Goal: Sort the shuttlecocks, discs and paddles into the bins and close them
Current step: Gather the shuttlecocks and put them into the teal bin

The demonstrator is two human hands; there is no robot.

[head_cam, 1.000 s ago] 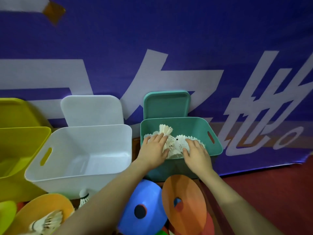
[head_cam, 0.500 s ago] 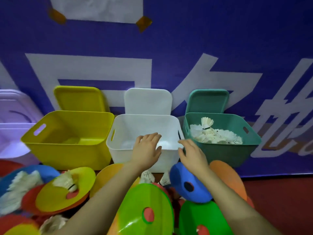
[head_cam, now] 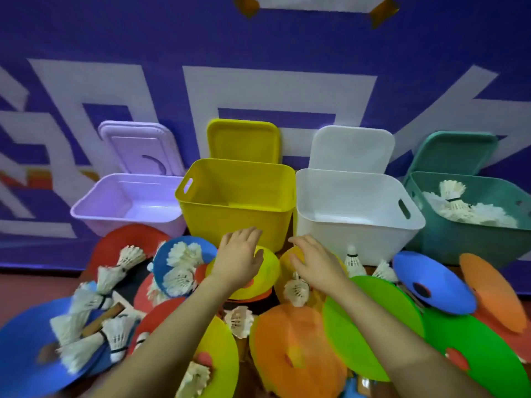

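A single wide-angle view from a camera worn on the person's head, looking forward and steeply down. It sits close above a floor pile of discs (head_cam: pixel 370 323), with both forearms reaching in from the bottom edge. Four open bins (head_cam: pixel 235 196) line the middle distance against a purple banner wall (head_cam: pixel 115 53) that fills the top. Edges curve and blur.

four open bins (head_cam: pixel 235 193) behind scattered discs (head_cam: pixel 370 320) and shuttlecocks (head_cam: pixel 184 278)
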